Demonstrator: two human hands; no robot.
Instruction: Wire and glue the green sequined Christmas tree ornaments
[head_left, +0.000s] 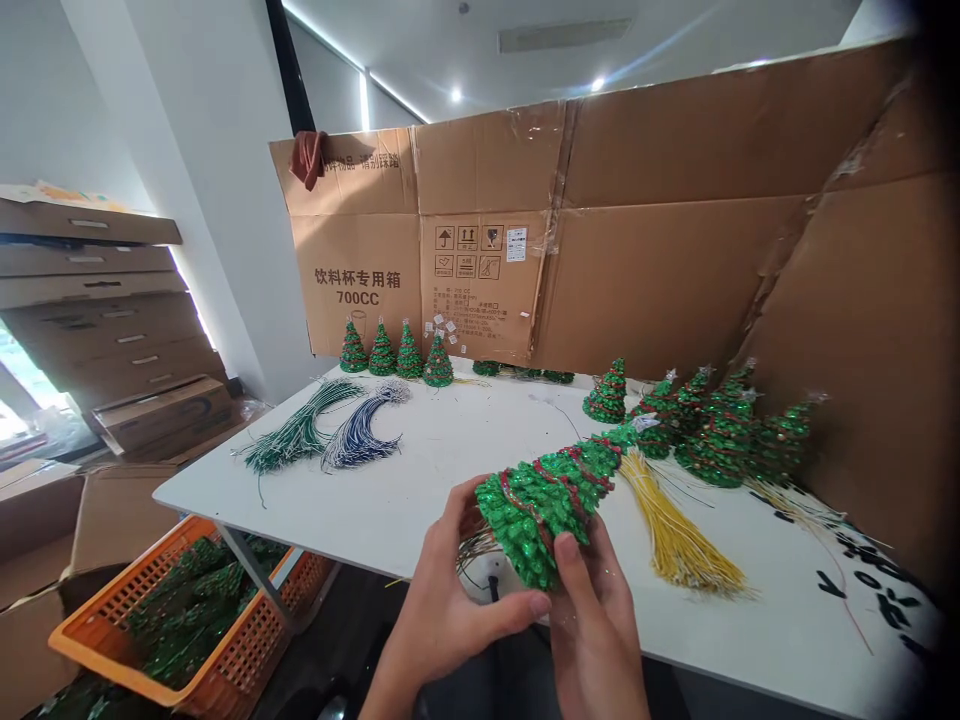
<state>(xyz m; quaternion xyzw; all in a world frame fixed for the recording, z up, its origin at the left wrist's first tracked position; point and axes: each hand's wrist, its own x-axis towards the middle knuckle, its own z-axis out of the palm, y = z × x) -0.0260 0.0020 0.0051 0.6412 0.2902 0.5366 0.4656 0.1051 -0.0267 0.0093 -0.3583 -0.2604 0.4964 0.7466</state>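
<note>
Between both hands I hold a small green Christmas tree [551, 495], wound with red and silvery garland and tilted with its tip to the upper right. My left hand [461, 590] grips it by the wide base, its thumb along the lower edge. My right hand [592, 600] wraps the near side, thumb pressed on the branches. Thin wires show by the base near the left fingers. Just right of the tree lies a bundle of yellow wires [675, 530] on the white table [457, 440].
Green wires [300, 430] and blue wires [367, 425] lie at the table's left. Small trees [409, 350] stand at the back, more trees [720, 425] at the right beside black pieces [874, 575]. Cardboard [660, 270] walls the back. An orange crate [225, 660] of trees sits below left.
</note>
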